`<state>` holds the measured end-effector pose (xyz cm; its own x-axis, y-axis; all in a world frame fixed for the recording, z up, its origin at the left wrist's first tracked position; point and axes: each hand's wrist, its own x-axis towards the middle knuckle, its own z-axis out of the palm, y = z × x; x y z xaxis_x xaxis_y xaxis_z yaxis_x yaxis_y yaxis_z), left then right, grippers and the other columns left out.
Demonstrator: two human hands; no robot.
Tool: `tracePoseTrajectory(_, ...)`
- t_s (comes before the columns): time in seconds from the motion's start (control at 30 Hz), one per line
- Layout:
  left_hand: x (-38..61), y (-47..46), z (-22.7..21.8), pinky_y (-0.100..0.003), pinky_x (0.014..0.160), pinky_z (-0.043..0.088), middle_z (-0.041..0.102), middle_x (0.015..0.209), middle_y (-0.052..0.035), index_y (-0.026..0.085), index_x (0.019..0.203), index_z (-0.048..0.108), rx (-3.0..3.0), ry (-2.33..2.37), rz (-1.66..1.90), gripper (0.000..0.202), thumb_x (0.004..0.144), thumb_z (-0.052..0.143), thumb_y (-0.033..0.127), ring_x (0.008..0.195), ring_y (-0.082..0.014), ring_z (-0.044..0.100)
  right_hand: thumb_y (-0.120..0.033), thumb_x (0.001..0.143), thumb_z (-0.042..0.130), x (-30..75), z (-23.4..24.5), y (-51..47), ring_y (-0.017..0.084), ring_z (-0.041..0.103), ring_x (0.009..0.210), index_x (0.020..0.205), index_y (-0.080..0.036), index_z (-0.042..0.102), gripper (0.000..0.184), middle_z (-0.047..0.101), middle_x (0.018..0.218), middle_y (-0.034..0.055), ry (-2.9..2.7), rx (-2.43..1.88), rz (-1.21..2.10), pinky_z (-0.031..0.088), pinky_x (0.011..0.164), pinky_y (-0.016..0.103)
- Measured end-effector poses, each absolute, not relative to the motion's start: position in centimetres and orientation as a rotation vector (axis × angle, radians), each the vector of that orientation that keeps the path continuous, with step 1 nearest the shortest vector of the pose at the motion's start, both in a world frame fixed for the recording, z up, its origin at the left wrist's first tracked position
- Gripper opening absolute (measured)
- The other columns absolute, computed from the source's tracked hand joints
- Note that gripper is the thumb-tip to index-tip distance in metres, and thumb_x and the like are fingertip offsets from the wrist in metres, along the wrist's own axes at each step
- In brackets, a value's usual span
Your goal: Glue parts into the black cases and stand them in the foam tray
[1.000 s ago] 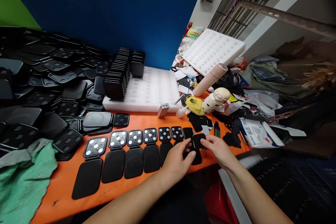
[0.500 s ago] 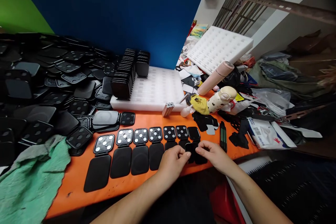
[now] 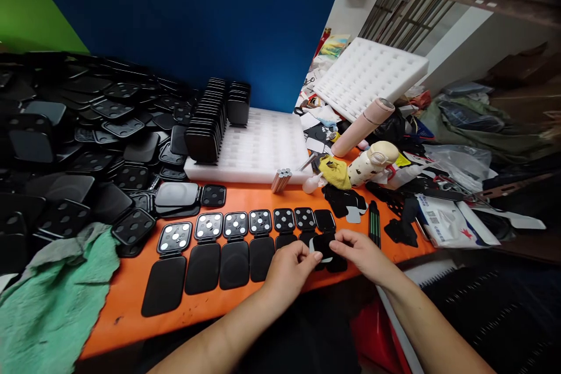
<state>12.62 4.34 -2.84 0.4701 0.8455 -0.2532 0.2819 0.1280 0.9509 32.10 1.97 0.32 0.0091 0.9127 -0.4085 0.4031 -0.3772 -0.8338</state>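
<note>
My left hand (image 3: 291,272) and my right hand (image 3: 363,253) meet over the near edge of the orange table (image 3: 131,298). Both pinch a small black pad with a white backing (image 3: 323,245), held just above the rightmost open black case (image 3: 325,221). A row of several open black cases (image 3: 235,225) runs left from there, their upper halves dotted with silver discs, their lower halves plain black.
A heap of black case halves (image 3: 79,140) fills the left. A white foam tray (image 3: 258,149) with stacked black parts (image 3: 205,123) sits behind the row. A green cloth (image 3: 48,298) lies at the near left. Loose black pads (image 3: 344,201), a green pen (image 3: 373,223) and clutter lie to the right.
The view shifted right a little. My hands drew closer together, and the black pad now shows a white backing at its lower edge between my fingertips.
</note>
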Motion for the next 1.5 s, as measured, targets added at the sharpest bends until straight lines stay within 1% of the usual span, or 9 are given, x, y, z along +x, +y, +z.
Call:
tracePoseTrajectory(0.13, 12.3, 4.0, -2.5, -0.024, 0.055, 0.037, 0.058, 0.064, 0.0015, 0.019, 0.066, 0.054, 1.760, 1.092, 0.518, 0.028, 0.086, 0.047, 0.038, 0.062, -0.0148, 0.053, -0.059, 0.067, 0.062, 33.5, -0.1, 3.5, 0.012, 0.044, 0.053, 0.066, -0.021, 0.043, 0.042, 0.046, 0.058, -0.0041, -1.092, -1.798, 1.310, 0.038, 0.055, 0.025)
tracePoseTrajectory(0.17, 12.3, 3.9, -2.6, -0.025, 0.060, 0.040, 0.062, 0.071, -0.0002, 0.020, 0.070, 0.056, 1.888, 1.064, 0.506, 0.026, 0.087, 0.046, 0.036, 0.069, -0.0167, 0.057, -0.059, 0.066, 0.063, 33.6, -0.4, 4.1, 0.012, 0.045, 0.054, 0.067, -0.021, 0.043, 0.043, 0.048, 0.058, -0.0038, -1.077, -1.794, 1.308, 0.039, 0.056, 0.026)
tracePoseTrajectory(0.23, 12.5, 3.6, -3.0, -0.032, 0.078, 0.044, 0.067, 0.093, -0.0037, 0.020, 0.083, 0.060, 2.121, 0.946, 0.504, 0.019, 0.088, 0.046, 0.032, 0.091, -0.0210, 0.059, -0.059, 0.066, 0.062, 33.3, -1.0, 5.3, 0.012, 0.047, 0.054, 0.068, -0.021, 0.044, 0.042, 0.050, 0.060, -0.0036, -1.152, -1.797, 1.305, 0.039, 0.057, 0.026)
tracePoseTrajectory(0.3, 12.8, 3.3, -3.7, -0.038, 0.097, 0.037, 0.062, 0.117, -0.0054, 0.020, 0.094, 0.061, 2.266, 0.844, 0.509, 0.018, 0.089, 0.045, 0.027, 0.113, -0.0233, 0.052, -0.058, 0.067, 0.060, 32.6, -1.7, 6.5, 0.011, 0.044, 0.054, 0.065, -0.020, 0.045, 0.041, 0.048, 0.059, -0.0044, -1.282, -1.809, 1.285, 0.037, 0.056, 0.026)
tracePoseTrajectory(0.4, 13.0, 3.2, -4.9, -0.041, 0.106, 0.029, 0.054, 0.130, -0.0060, 0.017, 0.097, 0.061, 2.378, 0.820, 0.478, 0.019, 0.090, 0.044, 0.023, 0.123, -0.0229, 0.044, -0.055, 0.068, 0.060, 31.7, -2.5, 7.8, 0.010, 0.037, 0.053, 0.058, -0.019, 0.044, 0.040, 0.041, 0.055, -0.0063, -1.394, -1.831, 1.249, 0.031, 0.053, 0.024)
tracePoseTrajectory(0.63, 13.0, 3.4, -5.4, -0.039, 0.106, 0.031, 0.053, 0.131, -0.0061, 0.016, 0.100, 0.061, 2.430, 0.816, 0.447, 0.022, 0.091, 0.042, 0.024, 0.123, -0.0218, 0.045, -0.049, 0.072, 0.057, 31.9, -3.7, 8.7, 0.010, 0.033, 0.051, 0.057, -0.019, 0.043, 0.036, 0.037, 0.052, -0.0073, -1.507, -1.905, 1.229, 0.026, 0.051, 0.024)
tracePoseTrajectory(0.9, 13.0, 3.4, -5.6, -0.038, 0.106, 0.032, 0.054, 0.130, -0.0061, 0.015, 0.101, 0.060, 2.444, 0.808, 0.467, 0.022, 0.091, 0.042, 0.024, 0.123, -0.0209, 0.045, -0.051, 0.074, 0.054, 31.9, -3.6, 9.1, 0.009, 0.030, 0.051, 0.057, -0.020, 0.039, 0.038, 0.033, 0.053, -0.0077, -1.565, -1.909, 1.263, 0.024, 0.050, 0.024)
tracePoseTrajectory(1.3, 13.0, 3.3, -5.8, -0.038, 0.104, 0.034, 0.056, 0.128, -0.0059, 0.015, 0.099, 0.060, 2.472, 0.813, 0.512, 0.021, 0.090, 0.044, 0.024, 0.121, -0.0209, 0.048, -0.053, 0.073, 0.053, 32.4, -3.5, 10.0, 0.009, 0.032, 0.051, 0.058, -0.020, 0.040, 0.039, 0.036, 0.054, -0.0067, -1.645, -1.878, 1.372, 0.027, 0.050, 0.023)
tracePoseTrajectory(1.5, 13.1, 3.4, -5.9, -0.038, 0.104, 0.035, 0.056, 0.127, -0.0058, 0.015, 0.098, 0.061, 2.466, 0.818, 0.527, 0.020, 0.090, 0.046, 0.023, 0.120, -0.0213, 0.048, -0.049, 0.073, 0.052, 32.2, -3.6, 10.2, 0.009, 0.031, 0.049, 0.056, -0.020, 0.039, 0.036, 0.035, 0.051, -0.0069, -1.708, -1.995, 1.261, 0.024, 0.046, 0.023)
